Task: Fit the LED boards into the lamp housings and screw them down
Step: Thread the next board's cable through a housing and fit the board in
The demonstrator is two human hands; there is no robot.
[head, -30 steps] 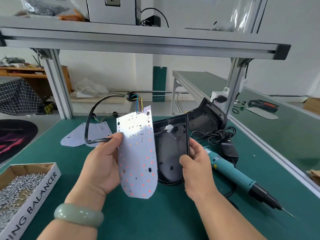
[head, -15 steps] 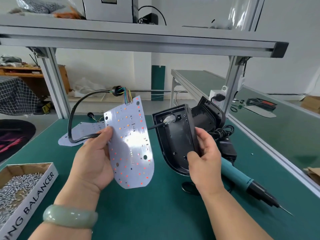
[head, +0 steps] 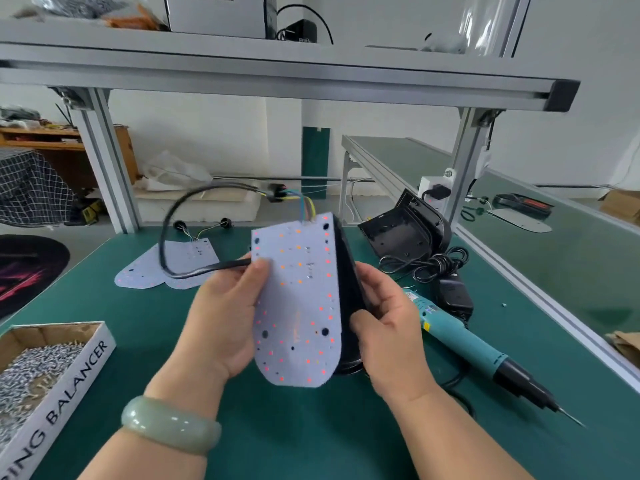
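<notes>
LED board (head: 298, 299), white and dotted with orange and red points, stands nearly upright above the counter (head: 277, 438) in the head view. Its long axis runs from the wired top end down to the rounded bottom end. Our left grip (head: 225, 313) holds it by the left edge, thumb on the face and fingers behind, and the black cable (head: 173, 237) runs into the same hold.

Just beside the board's right edge, the black lamp housing (head: 349, 292) shows edge-on, its long axis parallel with the board's. Our right grip (head: 388, 323) is curled round its right rim. The board hides the housing's open face, so we cannot tell whether it has entered the cavity.

We judge the coming move to be a closing like a book. The board lies left of the housing, so the left grip would swing it rightward and in, wired end to the housing's top. The electric screwdriver (head: 464, 341) lies on the counter near the right grip.
</notes>
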